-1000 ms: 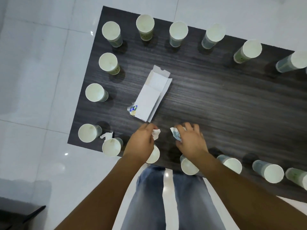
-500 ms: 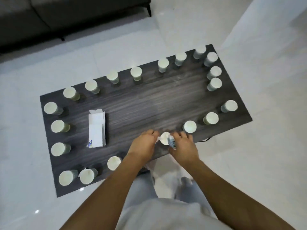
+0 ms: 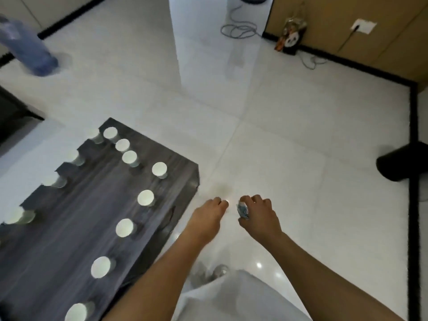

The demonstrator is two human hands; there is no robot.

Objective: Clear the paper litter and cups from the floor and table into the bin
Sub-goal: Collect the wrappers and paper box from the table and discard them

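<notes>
The right hand pinches a crumpled paper scrap over the floor. The left hand is curled; what it holds is unclear. Cups line the table's edges.

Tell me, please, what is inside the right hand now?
The right hand holds a crumpled paper scrap with blue print, which sticks out by the thumb. The curled fingers cover the rest of it, so anything more inside the grip cannot be seen.

You're looking at a dim, cool-toned, soft picture. Motion blur smears the cups along the tabletop far edge into stepped ghosts. Small glare spots glint on the glossy floor; straight lines bow near the edges.
</notes>
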